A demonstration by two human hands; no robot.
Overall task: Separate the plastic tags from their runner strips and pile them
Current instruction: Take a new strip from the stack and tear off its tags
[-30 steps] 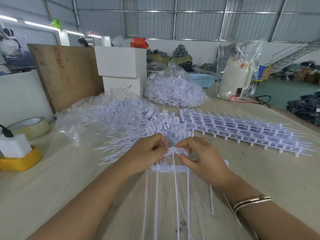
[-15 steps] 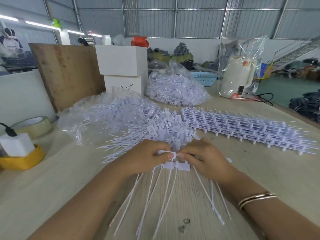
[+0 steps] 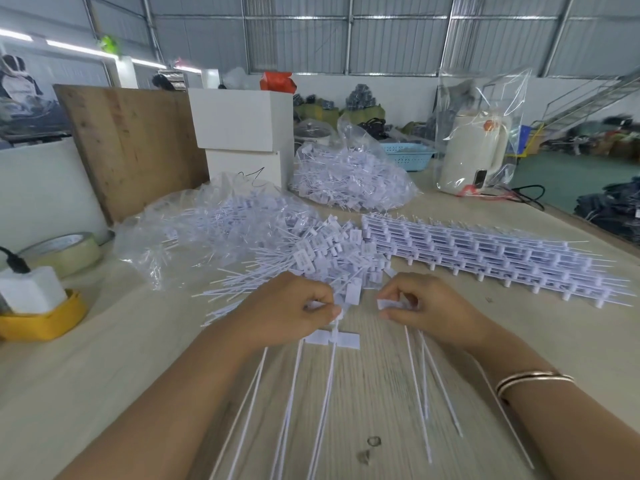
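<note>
- your left hand [image 3: 294, 311] and right hand [image 3: 420, 308] have moved apart; each now pinches some tags [image 3: 388, 304].
- the strip is split, so next drop them on the pile [image 3: 311, 258] just ahead.

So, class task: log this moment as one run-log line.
step: splitting tags | left hand: pinching tags | right hand: pinching tags | hands: apart | loose pile: beyond hands | unsplit strips: right

A pale wood-grain desk [image 3: 86, 368] fills the near scene. At far left a brown plywood board [image 3: 131, 147] leans upright beside stacked white boxes [image 3: 242, 123]. Beyond, a grey corrugated metal wall [image 3: 381, 39] rises over a white lower wall [image 3: 408, 88]; fluorescent tube lights [image 3: 79, 50] glow at left, and green floor [image 3: 568, 178] with a metal staircase [image 3: 595, 95] lies at right.
</note>
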